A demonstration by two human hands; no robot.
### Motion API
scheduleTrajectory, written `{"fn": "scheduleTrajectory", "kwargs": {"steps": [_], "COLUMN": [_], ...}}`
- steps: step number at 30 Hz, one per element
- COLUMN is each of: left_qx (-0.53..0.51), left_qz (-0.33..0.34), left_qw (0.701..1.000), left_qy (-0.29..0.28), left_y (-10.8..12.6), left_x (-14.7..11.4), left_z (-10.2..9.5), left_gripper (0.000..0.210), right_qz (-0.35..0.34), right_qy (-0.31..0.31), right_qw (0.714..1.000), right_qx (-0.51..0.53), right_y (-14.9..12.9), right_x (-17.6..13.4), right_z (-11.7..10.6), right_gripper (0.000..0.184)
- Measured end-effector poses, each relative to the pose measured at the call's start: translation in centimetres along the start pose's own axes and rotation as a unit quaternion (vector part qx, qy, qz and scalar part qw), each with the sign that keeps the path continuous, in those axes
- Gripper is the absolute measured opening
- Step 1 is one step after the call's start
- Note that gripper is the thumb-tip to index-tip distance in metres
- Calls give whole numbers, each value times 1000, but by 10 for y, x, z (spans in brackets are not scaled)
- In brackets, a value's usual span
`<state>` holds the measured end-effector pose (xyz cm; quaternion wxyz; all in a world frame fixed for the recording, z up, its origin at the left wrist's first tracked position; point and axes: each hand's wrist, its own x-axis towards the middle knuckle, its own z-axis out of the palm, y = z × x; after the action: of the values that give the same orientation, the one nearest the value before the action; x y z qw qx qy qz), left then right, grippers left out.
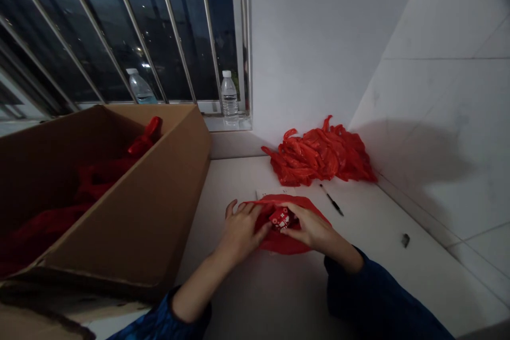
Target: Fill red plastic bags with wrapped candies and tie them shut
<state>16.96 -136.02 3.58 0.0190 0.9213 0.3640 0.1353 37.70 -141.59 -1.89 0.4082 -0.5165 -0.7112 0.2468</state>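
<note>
A red plastic bag [292, 245] lies on the white table in front of me, its mouth spread around a small red item with a white pattern [281, 219]. My left hand [244, 228] grips the left side of the bag, fingers over its far edge and thumb inside by the patterned item. From the right, my right hand [308, 227] reaches into the bag's mouth with its thumb and fingers around the patterned item. The item's lower part is hidden in the bag.
A large cardboard box [175, 170] with red bags inside stands at the left. Behind lies a heap of red plastic bags [319, 154] against the wall. A pen [331, 200] and a small dark object [405, 240] lie at the right. Bottles [229, 98] stand by the barred window.
</note>
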Motion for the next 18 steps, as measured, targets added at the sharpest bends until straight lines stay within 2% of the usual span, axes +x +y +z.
{"fn": "scheduleTrajectory", "kwargs": {"steps": [4,7,10,13,16,18], "left_qx": [-155,-193,-209,-273,-366,-404], "left_qz": [24,16,8,-7,-27,-34], "left_qw": [987,981,977,961,928,911], "left_qy": [18,31,37,49,68,79], "left_y": [7,10,7,2,-1,-2], "left_x": [-1,-1,0,3,6,7], "left_z": [-10,-10,-6,-5,-8,-10], "left_gripper": [24,27,22,17,20,22], "right_qz": [-41,-37,-43,-47,-35,-5], "right_qy": [25,18,25,61,90,92], "right_qw": [999,999,999,997,987,971], "right_qx": [-4,-15,-15,28,132,219], "right_y": [-27,-33,-31,-29,-28,-28], "right_x": [-6,-11,-12,-10,-8,-6], "right_z": [-8,-2,3,3,-1,-2], "right_gripper": [79,88,87,84,80,68]}}
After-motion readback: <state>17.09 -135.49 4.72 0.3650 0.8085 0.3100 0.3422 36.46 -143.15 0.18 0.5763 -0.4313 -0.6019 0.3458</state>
